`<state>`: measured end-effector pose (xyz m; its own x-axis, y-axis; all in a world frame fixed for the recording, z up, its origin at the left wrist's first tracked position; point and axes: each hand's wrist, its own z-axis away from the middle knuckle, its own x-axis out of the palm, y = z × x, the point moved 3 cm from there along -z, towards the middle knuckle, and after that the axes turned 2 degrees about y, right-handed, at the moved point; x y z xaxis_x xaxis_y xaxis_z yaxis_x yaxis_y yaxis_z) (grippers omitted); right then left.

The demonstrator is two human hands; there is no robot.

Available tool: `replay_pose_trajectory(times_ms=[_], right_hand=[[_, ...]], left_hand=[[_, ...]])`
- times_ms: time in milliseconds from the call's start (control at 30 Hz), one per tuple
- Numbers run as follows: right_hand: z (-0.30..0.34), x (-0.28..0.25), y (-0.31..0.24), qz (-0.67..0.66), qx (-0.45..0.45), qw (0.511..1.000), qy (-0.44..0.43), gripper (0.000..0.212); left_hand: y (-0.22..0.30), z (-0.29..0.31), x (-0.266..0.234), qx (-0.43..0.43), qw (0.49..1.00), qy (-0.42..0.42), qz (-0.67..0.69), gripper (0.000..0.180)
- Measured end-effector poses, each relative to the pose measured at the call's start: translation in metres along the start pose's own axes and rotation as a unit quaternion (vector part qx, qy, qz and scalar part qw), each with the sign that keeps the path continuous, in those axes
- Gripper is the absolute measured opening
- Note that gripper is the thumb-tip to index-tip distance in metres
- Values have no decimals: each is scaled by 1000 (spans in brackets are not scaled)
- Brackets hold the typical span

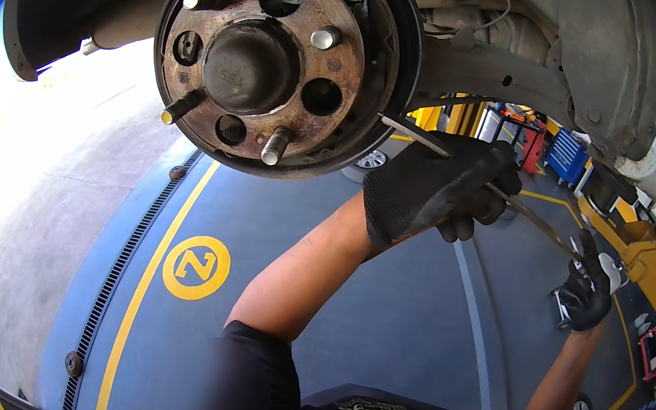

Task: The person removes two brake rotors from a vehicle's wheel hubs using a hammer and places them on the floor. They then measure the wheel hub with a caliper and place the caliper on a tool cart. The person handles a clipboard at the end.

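A rusty wheel hub (183, 66) with several studs and a dark centre cap fills the upper middle, its dark brake backing plate (409, 68) behind it. A long slim pry bar (535, 218) slants down to the right from the lower right edge of that plate. Its narrow tip meets or nearly meets the plate; the exact contact is hard to see. My left hand (439, 189), in a black glove, wraps round the bar near the tip. Farther down, my gloved right hand (588, 294) holds the bar's other end between thumb and fingers.
Above right are the wheel arch liner (615, 39) and suspension parts (478, 16). A yellow lift arm (651, 268) stands at the right. Blue and red tool carts (566, 156) are in the background. A drain grate (123, 267) and yellow lines mark the blue floor.
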<state>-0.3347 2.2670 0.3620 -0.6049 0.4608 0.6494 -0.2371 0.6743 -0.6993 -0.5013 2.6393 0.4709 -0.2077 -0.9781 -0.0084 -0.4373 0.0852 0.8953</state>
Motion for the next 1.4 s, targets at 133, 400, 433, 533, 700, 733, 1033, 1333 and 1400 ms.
replay_pose_trajectory(times_ms=[133,400,433,533,700,733,1033,1333,1400], right_hand=[[1,8,2,6,7,999,34,49],[5,23,8,102,-9,994,23,65],[9,20,11,103,1,994,-24,68],[35,-19,35,92,-12,994,65,71],[124,-124,142,186,123,869,442,48],[141,-136,169,209,126,841,483,41],[106,-3,310,5,287,933,219,62],[65,63,327,134,147,927,318,16],[81,82,305,289,158,899,290,17]], left_hand=[[3,1,1,-7,1000,-2,-9,53],[-8,-4,6,6,999,-38,-2,43],[-13,-5,8,1,999,-42,3,39],[-39,-2,18,-37,997,-57,48,24],[-120,16,17,-177,982,-56,-24,22],[-140,21,14,-212,975,-52,-50,25],[-244,121,1,-257,951,162,-63,30],[-238,251,10,-3,968,-167,-188,51],[-245,277,6,-68,969,-203,-123,53]])
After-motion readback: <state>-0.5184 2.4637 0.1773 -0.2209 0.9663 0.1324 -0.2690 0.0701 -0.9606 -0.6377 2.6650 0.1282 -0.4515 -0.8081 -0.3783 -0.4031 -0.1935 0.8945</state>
